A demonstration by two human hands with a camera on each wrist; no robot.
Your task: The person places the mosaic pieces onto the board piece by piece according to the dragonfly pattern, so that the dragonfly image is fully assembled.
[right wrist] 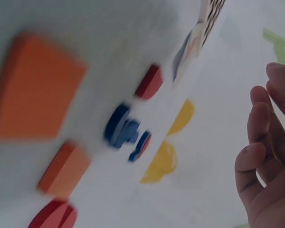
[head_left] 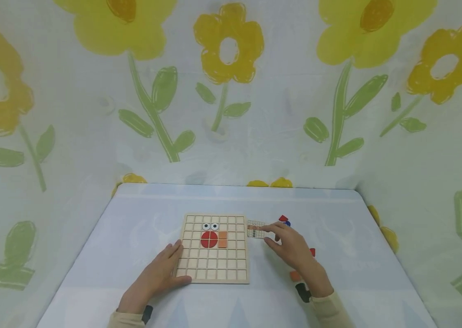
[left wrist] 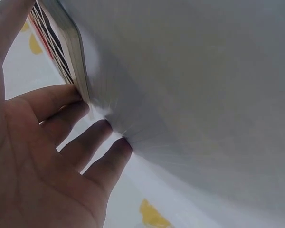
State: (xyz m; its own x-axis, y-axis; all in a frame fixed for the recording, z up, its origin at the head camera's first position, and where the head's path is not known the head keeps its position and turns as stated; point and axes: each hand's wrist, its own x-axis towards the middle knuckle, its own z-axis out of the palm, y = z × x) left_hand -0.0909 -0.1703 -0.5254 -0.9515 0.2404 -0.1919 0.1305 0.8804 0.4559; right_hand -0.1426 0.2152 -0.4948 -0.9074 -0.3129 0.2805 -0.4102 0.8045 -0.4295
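Observation:
A wooden grid board (head_left: 236, 264) lies on the table with two eye pieces (head_left: 210, 226), a red disc of quarter pieces (head_left: 209, 239) and orange squares (head_left: 222, 239) in its cells. My left hand (head_left: 157, 273) rests at its near left corner, thumb on the front edge and fingers along the left side. In the left wrist view those fingers touch the board's edge (left wrist: 76, 57). My right hand (head_left: 292, 246) hovers by a small printed pattern card (head_left: 255, 229), its index finger overlapping the card in the head view. The right wrist view shows the right fingers (right wrist: 256, 118) loosely bent, nothing between them.
Right of the card lie loose pieces: a red one (head_left: 282, 218), blue ones (right wrist: 118, 126), another red one (head_left: 312, 251) and orange blocks (right wrist: 38, 90), partly hidden by the right arm. Flower-printed cloth walls (head_left: 280, 136) enclose the table's back and sides.

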